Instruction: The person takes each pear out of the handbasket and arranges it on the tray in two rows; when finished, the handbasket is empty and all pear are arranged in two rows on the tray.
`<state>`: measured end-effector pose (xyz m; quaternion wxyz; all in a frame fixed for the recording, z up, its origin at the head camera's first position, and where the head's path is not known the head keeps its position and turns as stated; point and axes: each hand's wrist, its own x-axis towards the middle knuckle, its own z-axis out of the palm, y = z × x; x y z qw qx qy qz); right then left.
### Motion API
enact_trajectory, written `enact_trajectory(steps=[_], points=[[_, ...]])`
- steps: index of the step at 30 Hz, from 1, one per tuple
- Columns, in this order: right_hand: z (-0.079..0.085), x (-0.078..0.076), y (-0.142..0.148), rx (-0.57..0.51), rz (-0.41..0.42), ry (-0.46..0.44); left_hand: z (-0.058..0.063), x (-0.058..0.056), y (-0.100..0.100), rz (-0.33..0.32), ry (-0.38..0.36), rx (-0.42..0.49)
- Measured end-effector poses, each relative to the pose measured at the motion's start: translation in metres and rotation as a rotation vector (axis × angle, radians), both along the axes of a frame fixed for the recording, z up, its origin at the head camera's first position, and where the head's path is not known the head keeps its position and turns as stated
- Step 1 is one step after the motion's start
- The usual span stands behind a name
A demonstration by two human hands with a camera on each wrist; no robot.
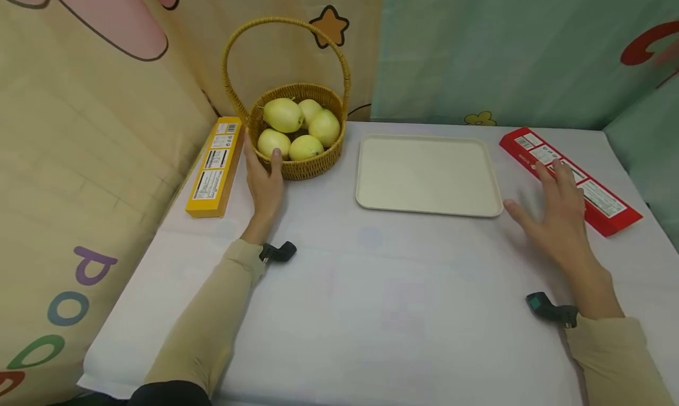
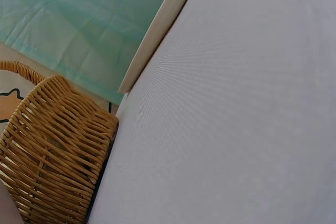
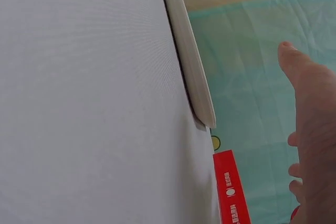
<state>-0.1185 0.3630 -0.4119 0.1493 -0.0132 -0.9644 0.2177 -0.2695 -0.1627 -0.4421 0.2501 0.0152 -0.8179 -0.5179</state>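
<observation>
A brown wicker basket with a tall arched handle stands at the back left, holding several pale yellow-green fruits that look like pears. My left hand touches its near left side, thumb at the front and fingers extended along the side. In the left wrist view the woven wall of the basket is close by. My right hand is over the red box with fingers spread and nothing held; contact with the box cannot be told. In the right wrist view its thumb points away from the fingers.
A cream rectangular tray lies between the basket and the red box. Left of the basket lies a yellow box with white labels. Printed curtains border the white-covered table at the back and sides.
</observation>
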Motion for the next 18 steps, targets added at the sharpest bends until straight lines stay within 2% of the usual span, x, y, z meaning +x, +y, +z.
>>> enact_trajectory(steps=[5, 10, 14, 18], points=[[0.001, -0.008, -0.013, -0.02, 0.038, 0.039, 0.008, -0.004, -0.008, 0.003, 0.033, -0.009], [0.007, -0.023, -0.032, -0.077, 0.109, 0.061, 0.005, -0.002, -0.006, -0.002, 0.034, -0.009], [0.008, -0.039, -0.061, -0.113, 0.198, 0.051, -0.001, 0.002, -0.002, -0.004, 0.019, -0.013], [0.016, -0.061, -0.1, -0.142, 0.301, 0.043, -0.003, 0.0, -0.001, 0.003, 0.04, -0.001]])
